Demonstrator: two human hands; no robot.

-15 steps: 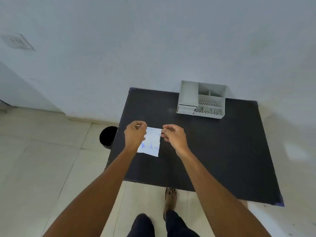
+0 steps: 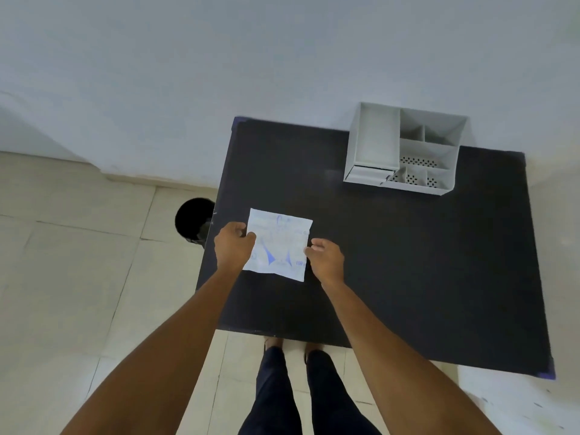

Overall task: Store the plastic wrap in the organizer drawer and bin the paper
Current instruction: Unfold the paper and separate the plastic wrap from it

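Observation:
A white sheet with blue print [image 2: 279,243] is spread just above the black table [image 2: 408,262], near its front left part. I cannot tell whether it is the paper or the plastic wrap. My left hand [image 2: 233,246] pinches the sheet's left edge. My right hand [image 2: 324,259] has its fingertips closed on the right edge. The grey organizer [image 2: 376,136] stands at the table's far edge against the wall, its small drawer [image 2: 367,174] at the lower left front. A round black bin [image 2: 193,219] sits on the floor beside the table's left edge.
A white wall rises behind the table. Beige floor tiles [image 2: 78,262] lie to the left. My legs and feet [image 2: 282,387] stand at the table's front edge. The organizer's open compartments [image 2: 420,166] have perforated bottoms.
My hands have moved apart and down to the sheet's sides. The sheet now shows wider and flatter between them than before.

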